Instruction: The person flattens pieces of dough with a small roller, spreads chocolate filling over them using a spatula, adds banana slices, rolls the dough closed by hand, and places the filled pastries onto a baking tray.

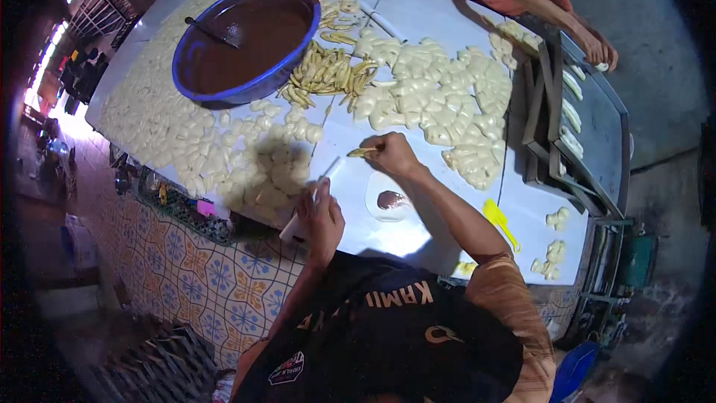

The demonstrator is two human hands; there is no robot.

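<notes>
My right hand (397, 155) pinches a slim yellow-brown banana piece (363, 152) above the white table. Just in front of me lies a flat round of pale dough (379, 213), with a brown chocolate-like smear (391, 200) on it. At the table's near edge my left hand (322, 220) is closed over a white rolling pin (291, 233), partly hidden under the palm. Beyond my hands is a heap of similar banana pieces (328, 71). A blue basin (246, 93) of brown filling, with a dark spoon (212, 33) in it, stands at the far left.
Pale dough pieces (440, 97) cover much of the table (418, 0). A yellow scraper-like tool (495, 215) lies to the right. Trays (625, 130) stand at the right edge, where another person's hands (597, 48) hold a pale piece. Another white rod (382, 21) lies at the back.
</notes>
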